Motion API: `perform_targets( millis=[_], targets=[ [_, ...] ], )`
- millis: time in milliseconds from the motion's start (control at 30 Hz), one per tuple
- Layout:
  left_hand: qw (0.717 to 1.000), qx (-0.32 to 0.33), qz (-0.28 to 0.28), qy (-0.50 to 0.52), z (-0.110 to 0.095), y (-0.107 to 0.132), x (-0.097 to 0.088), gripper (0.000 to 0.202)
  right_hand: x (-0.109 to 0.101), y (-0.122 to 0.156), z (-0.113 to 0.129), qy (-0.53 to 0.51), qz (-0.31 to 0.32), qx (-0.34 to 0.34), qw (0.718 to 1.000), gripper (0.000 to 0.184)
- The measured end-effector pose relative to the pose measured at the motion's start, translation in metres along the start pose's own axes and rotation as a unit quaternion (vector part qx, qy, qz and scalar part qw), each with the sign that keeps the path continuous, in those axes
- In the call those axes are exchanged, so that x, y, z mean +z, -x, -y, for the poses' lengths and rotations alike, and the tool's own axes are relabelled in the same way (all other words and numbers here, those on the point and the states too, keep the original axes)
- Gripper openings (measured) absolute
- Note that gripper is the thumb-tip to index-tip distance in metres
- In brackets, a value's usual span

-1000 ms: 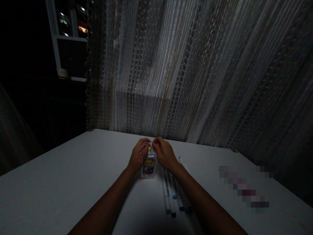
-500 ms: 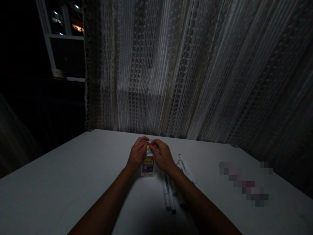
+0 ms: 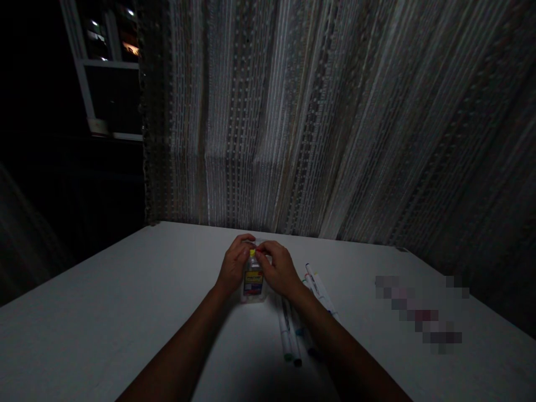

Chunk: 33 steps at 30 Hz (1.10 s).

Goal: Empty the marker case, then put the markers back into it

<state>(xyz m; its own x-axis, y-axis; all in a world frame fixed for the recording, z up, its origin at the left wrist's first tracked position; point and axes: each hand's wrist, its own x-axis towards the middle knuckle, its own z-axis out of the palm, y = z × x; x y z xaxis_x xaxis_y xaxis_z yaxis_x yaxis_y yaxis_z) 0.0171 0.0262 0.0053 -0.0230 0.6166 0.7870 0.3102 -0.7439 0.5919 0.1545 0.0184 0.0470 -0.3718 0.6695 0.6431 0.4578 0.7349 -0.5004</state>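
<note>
Item 1. Clear plastic case: small, upright, standing on the table near its middle, towards the far edge. A coloured label covers its front and a yellow part shows at the top; the print is too dim to read.

Item 2. Left hand: wrapped around the left side of the case, fingers curled in and pinching its top edge, thumb side towards the yellow part.

Item 3. Right hand: against the right side of the case, fingers pressed together and pinching the same top edge. The fingertips of both hands nearly meet above the case. Red nail polish shows on both hands.

Item 4. Markers: several white-barrelled pens with coloured caps, lying close together on the table just right of the case, partly under the right forearm. Two more markers lie just beyond the right wrist.

Item 5. Table: white, flat, dimly lit.

Item 6. Lace curtain: pale, with vertical stripes, hanging behind the table.

Item 7. Window: upper left, dark, with small lights outside.
</note>
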Motion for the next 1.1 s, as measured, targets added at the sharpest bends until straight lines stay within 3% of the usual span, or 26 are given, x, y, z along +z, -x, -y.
perform_targets(
  millis=[267,400,533,600,733,833,1000,1100],
  targets=[
    [1.000,0.000,0.003,0.009,0.000,0.000,0.000,0.034,0.003,0.002,-0.003,0.004,-0.008,-0.065,0.998,0.022],
    [1.000,-0.001,-0.004,0.007,-0.001,0.000,0.000,0.034,-0.001,0.004,-0.009,-0.024,-0.042,-0.090,0.995,0.027],
    [1.000,-0.008,-0.007,-0.007,-0.004,0.000,0.001,0.035,-0.013,0.012,-0.025,-0.034,-0.119,-0.003,0.992,0.030],
    [1.000,-0.007,-0.008,-0.013,-0.005,0.000,0.001,0.035,-0.016,0.019,-0.037,-0.010,-0.122,0.069,0.990,0.029],
    [1.000,-0.007,-0.014,-0.025,-0.004,0.001,0.001,0.036,-0.010,0.039,-0.055,0.138,0.027,0.167,0.976,0.022],
    [0.999,-0.002,-0.014,-0.048,-0.004,0.001,0.000,0.038,-0.001,0.051,-0.059,0.232,0.132,0.157,0.951,0.021],
    [0.998,0.009,-0.015,-0.062,-0.005,0.002,0.001,0.037,0.008,0.058,-0.054,0.296,0.204,0.123,0.925,0.026],
    [0.998,0.006,-0.018,-0.067,-0.005,0.002,0.001,0.037,0.010,0.058,-0.051,0.314,0.216,0.126,0.916,0.025]
  ],
)
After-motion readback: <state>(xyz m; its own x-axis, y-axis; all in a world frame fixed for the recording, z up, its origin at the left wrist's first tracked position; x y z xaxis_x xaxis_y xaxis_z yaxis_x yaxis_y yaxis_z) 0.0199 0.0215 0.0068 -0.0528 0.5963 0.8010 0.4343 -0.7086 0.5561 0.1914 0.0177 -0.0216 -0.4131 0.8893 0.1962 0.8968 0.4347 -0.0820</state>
